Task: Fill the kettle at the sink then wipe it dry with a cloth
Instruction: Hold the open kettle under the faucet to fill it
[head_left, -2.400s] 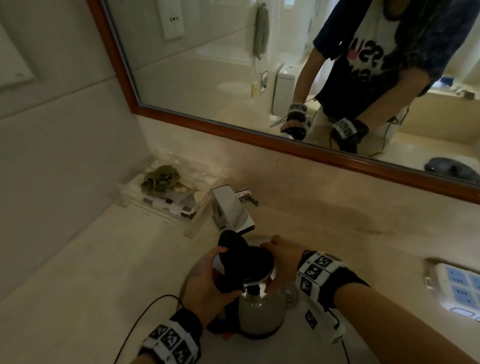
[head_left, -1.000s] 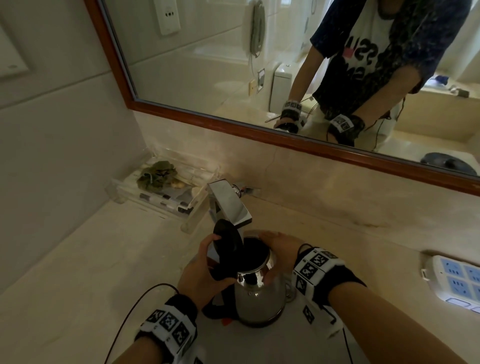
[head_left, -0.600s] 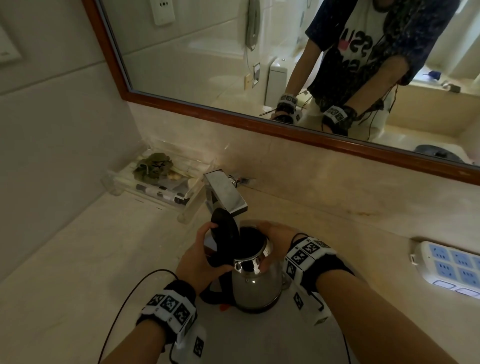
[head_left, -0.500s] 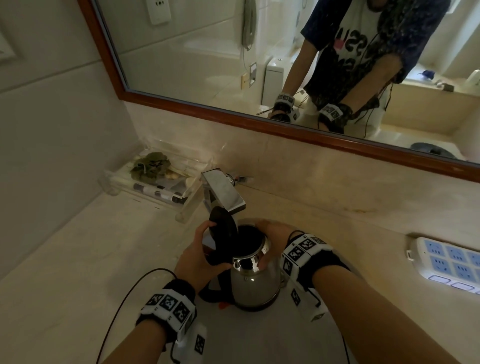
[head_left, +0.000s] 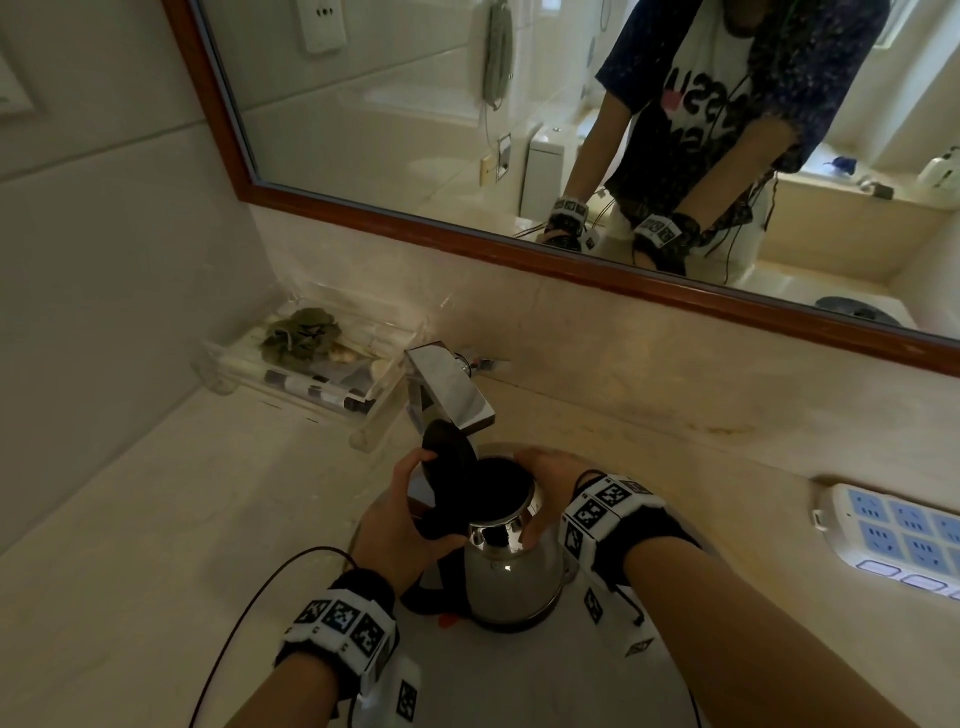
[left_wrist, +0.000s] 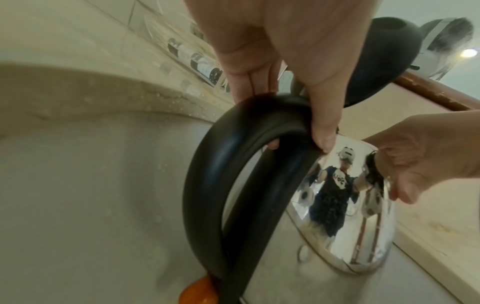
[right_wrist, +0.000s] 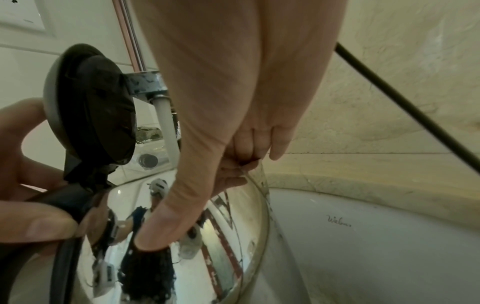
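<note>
A steel kettle (head_left: 511, 577) stands in the sink basin (head_left: 519, 686) with its black lid (head_left: 449, 467) tipped open. Its mouth sits just below the chrome faucet (head_left: 449, 389). My left hand (head_left: 400, 525) grips the black handle (left_wrist: 233, 164), fingers curled round its top. My right hand (head_left: 548, 480) holds the kettle's upper rim, thumb on the shiny wall (right_wrist: 233, 236) and fingers over the edge. In the right wrist view a pale column (right_wrist: 167, 131) like running water drops from the spout (right_wrist: 145, 84) behind the lid (right_wrist: 96, 107). The kettle's inside is dark.
A clear tray (head_left: 374, 410) with a green crumpled item (head_left: 301, 335) and small toiletries stands left of the faucet. A white power strip (head_left: 893, 535) lies on the counter at right. A black cable (head_left: 249, 613) trails from my left wrist. A mirror lines the back wall.
Both hands keep the same hold and the kettle stays under the faucet with its lid open. Only the head view has shifted slightly.
</note>
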